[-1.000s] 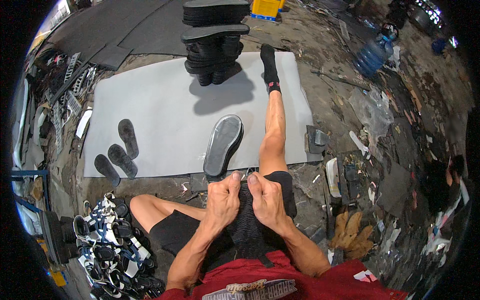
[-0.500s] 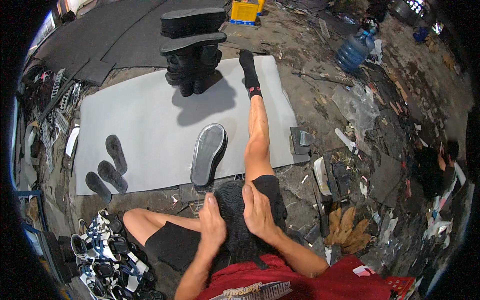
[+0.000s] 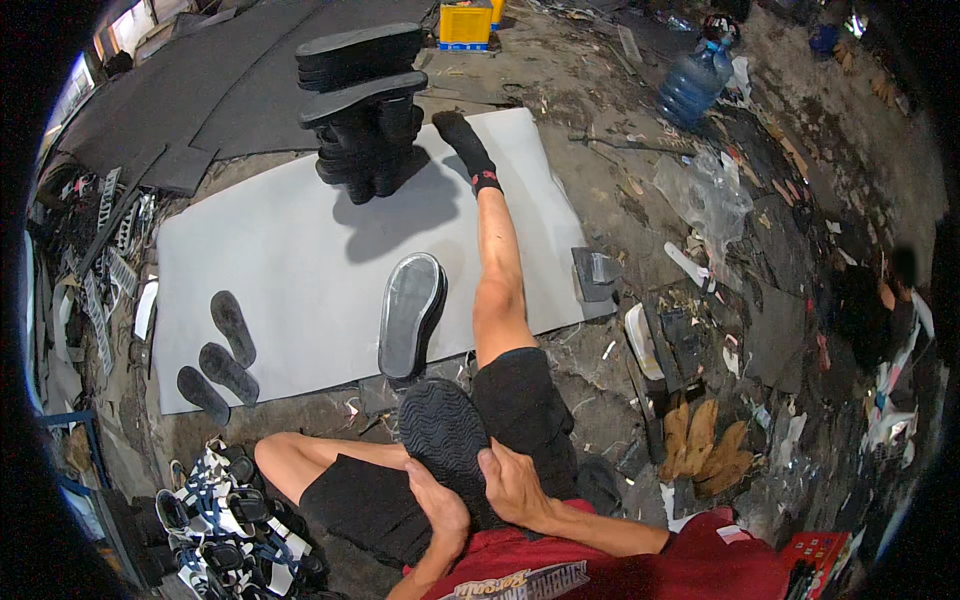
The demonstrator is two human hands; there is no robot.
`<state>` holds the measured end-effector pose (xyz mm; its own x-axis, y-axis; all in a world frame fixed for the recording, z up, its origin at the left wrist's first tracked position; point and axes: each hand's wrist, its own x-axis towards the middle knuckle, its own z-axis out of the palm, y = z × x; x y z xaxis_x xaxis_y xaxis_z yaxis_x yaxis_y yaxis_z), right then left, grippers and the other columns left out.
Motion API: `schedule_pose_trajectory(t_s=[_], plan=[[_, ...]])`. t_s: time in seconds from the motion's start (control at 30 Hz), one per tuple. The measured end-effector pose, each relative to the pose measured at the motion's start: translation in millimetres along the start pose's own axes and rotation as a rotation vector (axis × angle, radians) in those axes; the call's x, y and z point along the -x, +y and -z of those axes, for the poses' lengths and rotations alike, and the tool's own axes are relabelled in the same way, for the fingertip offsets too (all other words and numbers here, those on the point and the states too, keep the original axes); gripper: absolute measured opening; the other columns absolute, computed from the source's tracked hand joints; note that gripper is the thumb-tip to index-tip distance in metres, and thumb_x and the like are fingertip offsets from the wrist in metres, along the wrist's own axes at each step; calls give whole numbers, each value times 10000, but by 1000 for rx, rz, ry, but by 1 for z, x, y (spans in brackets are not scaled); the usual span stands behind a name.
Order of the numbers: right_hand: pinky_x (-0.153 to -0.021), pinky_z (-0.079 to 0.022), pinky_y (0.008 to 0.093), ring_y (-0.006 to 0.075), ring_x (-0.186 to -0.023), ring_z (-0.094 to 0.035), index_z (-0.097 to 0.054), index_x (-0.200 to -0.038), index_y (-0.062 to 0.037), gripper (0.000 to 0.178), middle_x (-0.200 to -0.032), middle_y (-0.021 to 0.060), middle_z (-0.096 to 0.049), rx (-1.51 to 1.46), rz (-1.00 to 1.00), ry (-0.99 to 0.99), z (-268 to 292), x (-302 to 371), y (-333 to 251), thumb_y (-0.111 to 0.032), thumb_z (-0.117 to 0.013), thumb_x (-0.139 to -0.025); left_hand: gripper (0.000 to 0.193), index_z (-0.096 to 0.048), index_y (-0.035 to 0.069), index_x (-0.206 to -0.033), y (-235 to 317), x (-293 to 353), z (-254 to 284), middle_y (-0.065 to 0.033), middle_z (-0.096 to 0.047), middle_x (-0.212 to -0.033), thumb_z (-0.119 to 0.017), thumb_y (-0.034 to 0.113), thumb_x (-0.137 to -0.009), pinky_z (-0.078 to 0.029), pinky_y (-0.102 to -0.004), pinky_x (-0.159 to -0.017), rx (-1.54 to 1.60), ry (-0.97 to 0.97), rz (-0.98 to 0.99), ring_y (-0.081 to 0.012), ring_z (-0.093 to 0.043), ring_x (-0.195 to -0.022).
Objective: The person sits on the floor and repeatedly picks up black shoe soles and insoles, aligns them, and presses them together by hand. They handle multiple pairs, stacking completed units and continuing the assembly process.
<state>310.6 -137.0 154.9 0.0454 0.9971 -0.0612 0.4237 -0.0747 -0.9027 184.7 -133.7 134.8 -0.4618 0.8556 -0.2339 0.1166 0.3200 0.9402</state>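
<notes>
Fingers (image 3: 515,478) of the right hand (image 3: 522,495) grip one lower side of a black sole (image 3: 440,425); the left hand (image 3: 440,508) grips the opposite side. I see both thumbs set against its edges, apart from each other. Most remaining fingers are hidden, so I cannot tell whether they are spread or pressed together. The sole is located above the lap, tread side up: matte, rounded at the far end, moulded with wavy zigzag ridges.

Directly beyond it, I register a second sole (image 3: 408,325) on a smooth pale grey sheet (image 3: 300,260). Its flat upper face is dark grey, bordered by a shiny silvery rim. Farther out stands a stack (image 3: 365,110) of thick black soles, laid flat in uneven layers. At left, I note three thin, dark, oval insoles (image 3: 228,372) with a mottled surface. Below them sits a tangled pile of strappy sandals (image 3: 240,520) in white, black and blue.
</notes>
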Motion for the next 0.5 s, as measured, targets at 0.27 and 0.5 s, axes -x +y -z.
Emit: schedule_pose_trajectory(t_s=[0.27,0.5], plan=[[-754,-514,570,562,-846,-633,-629,-1009,68,345,-858,298,-613,-226,233,62,-11,-40,-19,-242,-541,-1130,801,-514,-166,-1404,22,-33,-1,-294,-551,-1417,-268,566,-1193,-353,-406,-1173,114,173,7,-347,-512,-1268],[-703,-542,530,509,-832,-687,-675,-983,29,391,-870,259,-678,-26,178,50,-4,-66,-32,-285,-514,-1150,699,-227,-178,-1647,-2,-32,-2,-354,-216,-1748,-233,375,-1219,-141,-425,-1351,41,80,-102,-437,-226,-1631]])
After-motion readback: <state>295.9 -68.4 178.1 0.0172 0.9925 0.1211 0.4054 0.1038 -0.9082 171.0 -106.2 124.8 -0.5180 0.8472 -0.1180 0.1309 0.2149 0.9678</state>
